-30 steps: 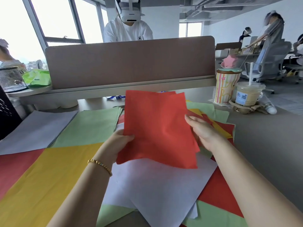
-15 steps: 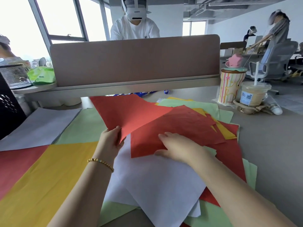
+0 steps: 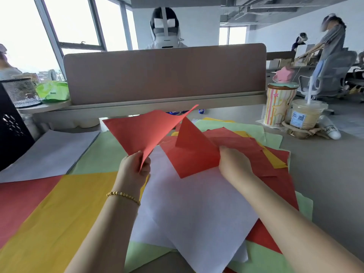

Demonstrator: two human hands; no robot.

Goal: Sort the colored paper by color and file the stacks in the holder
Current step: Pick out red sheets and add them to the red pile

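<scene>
Above the paper pile (image 3: 197,203), left hand (image 3: 136,166) pinches a curling red sheet (image 3: 145,131); right hand (image 3: 234,164) grips another (image 3: 193,154).

The grey table (image 3: 325,174) fills the lower frame, with a brown divider (image 3: 163,73) along its far edge. At lower left lie sorted sheets: lilac stack (image 3: 49,154), green stack (image 3: 102,154), red stack (image 3: 21,201), yellow stack (image 3: 59,217). A mixed pile (image 3: 197,213) sits at centre, with a striped cup (image 3: 278,107) and a drink (image 3: 306,115) at upper right.
</scene>
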